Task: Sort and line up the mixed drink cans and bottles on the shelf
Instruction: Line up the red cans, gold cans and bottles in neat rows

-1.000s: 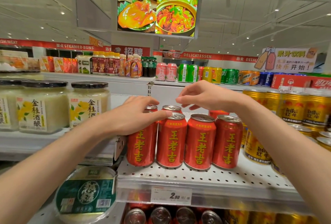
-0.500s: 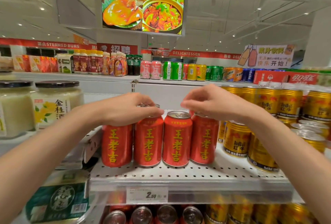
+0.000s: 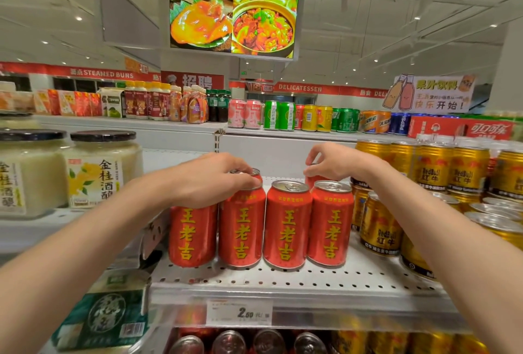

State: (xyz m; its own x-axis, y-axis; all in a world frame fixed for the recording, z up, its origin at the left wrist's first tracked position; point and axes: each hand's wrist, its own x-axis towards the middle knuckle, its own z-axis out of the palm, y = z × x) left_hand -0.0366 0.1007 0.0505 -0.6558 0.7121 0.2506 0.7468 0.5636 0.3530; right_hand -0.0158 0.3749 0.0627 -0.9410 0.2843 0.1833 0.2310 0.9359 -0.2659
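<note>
4 red cans (image 3: 285,226) front our perforated shelf (image 3: 325,280) as our left hand (image 3: 210,181) cups the 2 leftmost tops, fingers curled, and our right hand (image 3: 336,162) pinches a rear red can (image 3: 314,179).

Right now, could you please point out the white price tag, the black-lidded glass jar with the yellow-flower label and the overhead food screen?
White price tag (image 3: 239,313): head view, printed price.
Black-lidded glass jar (image 3: 97,181): head view, label.
Overhead food screen (image 3: 233,21): head view, centre.
</note>
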